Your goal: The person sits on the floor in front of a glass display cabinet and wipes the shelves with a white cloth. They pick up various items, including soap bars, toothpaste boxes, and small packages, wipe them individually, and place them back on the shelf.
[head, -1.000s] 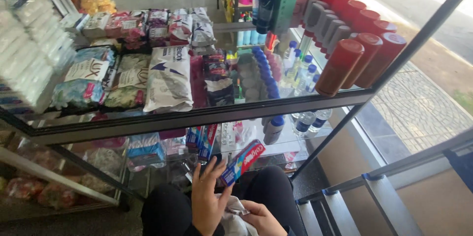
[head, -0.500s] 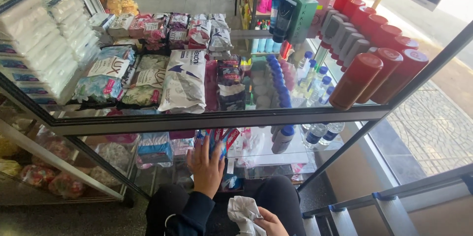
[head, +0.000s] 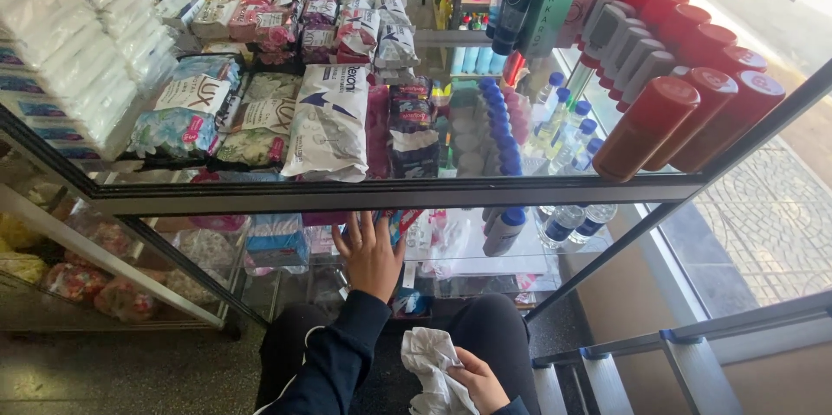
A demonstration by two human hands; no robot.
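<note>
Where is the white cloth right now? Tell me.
In the head view, the white cloth sits bottom centre, bunched in the right hand over the person's lap, below the left hand that reaches into the lower shelf.

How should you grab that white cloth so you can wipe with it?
Grip the white cloth at its bunched lower end, from below, as the right hand does: the crumpled folds gather there, and the free upper part sticks out for wiping.

Crumpled white cloth (head: pixel 433 363), glossy red cans (head: pixel 685 120)

White cloth (head: pixel 431 365) (crumpled) bunched low, beside dark trousers.
</note>
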